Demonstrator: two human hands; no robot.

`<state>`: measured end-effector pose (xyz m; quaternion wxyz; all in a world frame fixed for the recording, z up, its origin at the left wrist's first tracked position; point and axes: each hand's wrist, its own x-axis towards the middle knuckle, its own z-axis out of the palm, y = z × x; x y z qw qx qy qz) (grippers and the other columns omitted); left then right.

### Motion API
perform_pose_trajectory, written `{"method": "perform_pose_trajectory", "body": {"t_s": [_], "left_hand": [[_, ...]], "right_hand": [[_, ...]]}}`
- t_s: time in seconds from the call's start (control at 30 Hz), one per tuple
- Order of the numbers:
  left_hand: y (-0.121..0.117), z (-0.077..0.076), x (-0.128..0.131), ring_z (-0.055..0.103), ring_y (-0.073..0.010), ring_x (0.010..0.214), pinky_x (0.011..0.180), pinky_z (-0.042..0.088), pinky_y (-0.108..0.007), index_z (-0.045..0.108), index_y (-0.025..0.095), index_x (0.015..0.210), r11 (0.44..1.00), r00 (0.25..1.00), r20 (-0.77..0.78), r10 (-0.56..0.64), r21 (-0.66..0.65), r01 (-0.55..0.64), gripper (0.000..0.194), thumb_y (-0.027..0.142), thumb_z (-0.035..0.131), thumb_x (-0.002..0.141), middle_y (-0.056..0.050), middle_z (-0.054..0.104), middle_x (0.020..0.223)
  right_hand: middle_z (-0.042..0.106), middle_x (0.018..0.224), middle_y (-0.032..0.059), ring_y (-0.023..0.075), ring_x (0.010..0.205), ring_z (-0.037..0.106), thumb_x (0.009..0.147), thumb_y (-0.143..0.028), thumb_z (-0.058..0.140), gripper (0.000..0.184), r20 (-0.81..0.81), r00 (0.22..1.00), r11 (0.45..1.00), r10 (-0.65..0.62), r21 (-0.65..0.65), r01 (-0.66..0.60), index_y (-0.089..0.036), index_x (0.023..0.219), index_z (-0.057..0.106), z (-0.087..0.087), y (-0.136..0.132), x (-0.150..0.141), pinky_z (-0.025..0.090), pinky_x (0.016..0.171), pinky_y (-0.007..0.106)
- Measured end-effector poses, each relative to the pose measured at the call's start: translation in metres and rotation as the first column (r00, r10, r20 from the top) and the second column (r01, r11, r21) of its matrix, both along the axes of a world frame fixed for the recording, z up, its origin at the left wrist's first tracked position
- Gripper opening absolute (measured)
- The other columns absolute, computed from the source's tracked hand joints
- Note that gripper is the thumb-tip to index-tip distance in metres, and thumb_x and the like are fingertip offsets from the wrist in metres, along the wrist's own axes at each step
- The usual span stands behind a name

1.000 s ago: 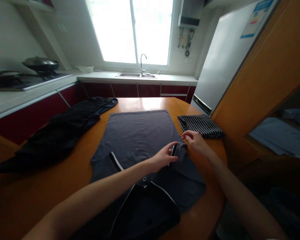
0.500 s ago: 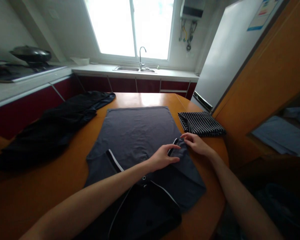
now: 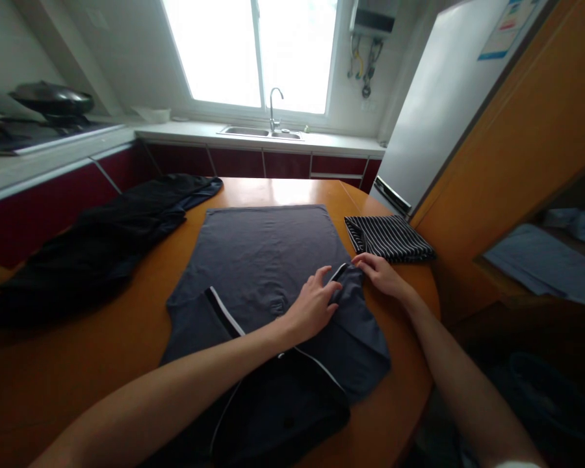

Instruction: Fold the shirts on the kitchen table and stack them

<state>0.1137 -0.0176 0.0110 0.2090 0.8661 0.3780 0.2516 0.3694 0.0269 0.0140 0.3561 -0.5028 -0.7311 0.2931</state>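
Black crumpled cloth garment (image 3: 92, 250) lies at left on the glossy orange-brown wooden table (image 3: 78, 364). Next, grey fabric shirt with black-and-white trim (image 3: 268, 247) is spread flat mid-table, long axis running away from the person, hem at far end, dark collar (image 3: 277, 409) at near end. Left striped sleeve band (image 3: 224, 312) sits left of the left forearm. Left hand (image 3: 309, 305) is over the shirt, fingers parted and loosely bent; right striped sleeve band (image 3: 338, 272) slants from its fingertips, far and right, towards the right fingertips, so it sits between both hands. Right hand (image 3: 377, 273) is at the shirt's right edge, thumb and forefinger close together; can't tell if pinching. Black-and-white striped folded cloth (image 3: 390, 237) lies just beyond it.
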Motion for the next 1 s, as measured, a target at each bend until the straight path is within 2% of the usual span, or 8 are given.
{"method": "perform_pose_trajectory", "body": {"t_s": [0.13, 0.23, 0.3, 0.57, 0.8, 0.87, 0.9, 1.0], "left_hand": [[-0.011, 0.026, 0.0, 0.048, -0.0343, 0.129, 0.103, 0.041, -0.051, 0.065, 0.029, 0.12, 0.977, 0.978, -0.151, -0.145, 0.132, 0.165, 0.035, 0.026, 0.073, 0.086, -0.008, 0.05, 0.146], [-0.023, 0.046, 0.006, 0.062, -0.0253, 0.107, 0.093, 0.045, -0.038, 0.067, 0.028, 0.116, 0.891, 0.881, -0.217, -0.421, 0.081, 0.446, 0.03, 0.031, 0.075, 0.087, -0.006, 0.067, 0.118], [-0.033, 0.053, 0.016, 0.064, -0.0231, 0.1, 0.087, 0.046, -0.035, 0.067, 0.025, 0.114, 0.827, 0.815, -0.272, -0.512, 0.103, 0.553, 0.03, 0.033, 0.075, 0.087, -0.005, 0.068, 0.108], [-0.058, 0.025, 0.06, 0.06, -0.0212, 0.085, 0.074, 0.048, -0.035, 0.061, 0.018, 0.095, 0.716, 0.767, -0.419, -0.486, 0.313, 0.624, 0.005, 0.021, 0.057, 0.096, -0.006, 0.064, 0.095], [-0.051, 0.017, 0.063, 0.062, -0.0192, 0.083, 0.084, 0.05, -0.031, 0.063, 0.019, 0.086, 0.619, 0.653, -0.351, -0.671, 0.22, 0.754, 0.012, 0.015, 0.057, 0.095, -0.006, 0.067, 0.088], [-0.04, 0.024, 0.059, 0.064, -0.0167, 0.084, 0.083, 0.049, -0.026, 0.066, 0.019, 0.089, 0.641, 0.651, -0.243, -0.719, 0.129, 0.756, 0.01, 0.015, 0.059, 0.094, -0.004, 0.07, 0.088], [-0.032, 0.028, 0.056, 0.065, -0.0158, 0.084, 0.081, 0.049, -0.024, 0.068, 0.019, 0.091, 0.696, 0.699, -0.176, -0.693, 0.093, 0.712, 0.01, 0.015, 0.059, 0.093, -0.003, 0.071, 0.089], [0.001, 0.042, 0.039, 0.066, -0.0158, 0.081, 0.076, 0.047, -0.024, 0.07, 0.02, 0.096, 0.933, 0.929, -0.092, -0.357, -0.001, 0.359, 0.016, 0.014, 0.055, 0.091, -0.003, 0.072, 0.09]], "right_hand": [[0.072, 0.097, 0.0069, 0.0206, 0.091, 0.066, 0.092, -0.035, 0.057, 0.028, -0.01, 0.998, 0.996, 0.056, -0.071, -0.057, -0.015, 0.108, 0.067, -0.002, -0.001, 0.007, 0.051, 0.086, 0.035], [0.072, 0.103, 0.0078, 0.0214, 0.096, 0.066, 0.091, -0.033, 0.058, 0.027, -0.015, 0.997, 0.993, 0.077, -0.087, -0.078, -0.015, 0.109, 0.068, -0.005, 0.0, 0.01, 0.051, 0.091, 0.036], [0.073, 0.103, 0.0076, 0.0216, 0.097, 0.066, 0.091, -0.032, 0.058, 0.026, -0.018, 0.996, 0.992, 0.09, -0.085, -0.092, -0.016, 0.107, 0.069, -0.007, 0.001, 0.011, 0.051, 0.091, 0.036], [0.076, 0.1, 0.0081, 0.0237, 0.095, 0.069, 0.09, -0.029, 0.057, 0.023, 0.006, 0.999, 0.999, 0.049, -0.011, -0.049, -0.018, 0.099, 0.075, -0.01, 0.004, 0.008, 0.052, 0.09, 0.037], [0.076, 0.093, 0.0076, 0.022, 0.088, 0.068, 0.091, -0.029, 0.054, 0.026, 0.02, 1.0, 0.998, 0.024, 0.062, -0.025, -0.016, 0.096, 0.076, -0.017, 0.009, 0.005, 0.052, 0.084, 0.034], [0.075, 0.089, 0.0069, 0.0211, 0.084, 0.067, 0.09, -0.029, 0.055, 0.024, 0.014, 1.0, 0.998, 0.016, 0.053, -0.017, -0.016, 0.095, 0.075, -0.019, 0.01, 0.005, 0.052, 0.08, 0.032], [0.075, 0.087, 0.0064, 0.0207, 0.082, 0.067, 0.089, -0.029, 0.056, 0.023, 0.008, 1.0, 0.999, 0.013, 0.048, -0.013, -0.016, 0.096, 0.074, -0.02, 0.011, 0.006, 0.052, 0.078, 0.032], [0.074, 0.085, 0.0053, 0.0194, 0.08, 0.066, 0.087, -0.029, 0.058, 0.022, -0.006, 1.0, 0.999, 0.012, 0.041, -0.012, -0.016, 0.097, 0.074, -0.021, 0.011, 0.006, 0.052, 0.076, 0.03]]}}
